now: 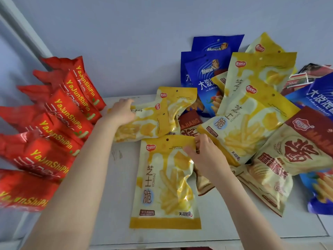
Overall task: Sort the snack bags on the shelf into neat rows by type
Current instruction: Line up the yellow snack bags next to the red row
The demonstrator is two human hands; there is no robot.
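Along the left edge of a pale shelf point(225, 222), a row of glossy red bags point(59, 123) stands overlapping like roof tiles, each printed with yellow lettering. Just right of them, the left hand point(121, 112) reaches to the back and grips the near end of the rear yellow bag point(153, 120), fingers curled over its crinkled edge; this bag lies tilted on its side. Below it, at centre, the front yellow bag point(165, 186) lies flat and upright to the viewer, showing pictured fries. The right hand point(203, 154) pinches its upper right corner between thumb and fingers. Farther right, a loose heap crowds the shelf: more yellow bags point(252, 112) fanned over blue bags point(205, 78) that lean on the plain bluish wall point(126, 42), with cream and dark red bags point(292, 152) overlapping in front, touching the right forearm. All packets are shiny film with flat sealed edges.
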